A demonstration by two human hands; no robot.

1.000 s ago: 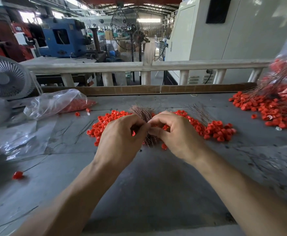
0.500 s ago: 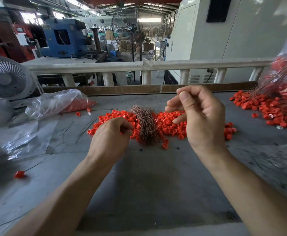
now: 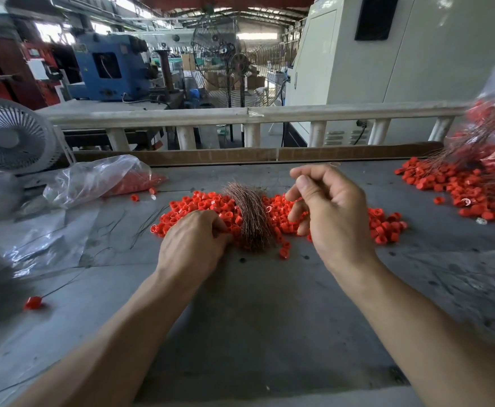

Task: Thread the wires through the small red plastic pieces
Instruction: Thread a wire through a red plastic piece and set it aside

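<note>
Red plastic pieces [image 3: 205, 210] are heaped on the desk [image 3: 269, 318] between the hands, around the copper wires [image 3: 252, 218]. The left hand [image 3: 193, 245] is curled on the heap; its contents cannot be told. The right hand [image 3: 334, 212] is raised, loosely curled, thumb and forefinger pinched.

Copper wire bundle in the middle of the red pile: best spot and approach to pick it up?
Pinch the wire bundle across its narrower far part, coming from above, probably with the right hand. The near ends fan out loose, and the left hand crowds its left side, among the red pieces.

small white fan [image 3: 11, 136] at left, blue machine [image 3: 109, 70] behind
</note>
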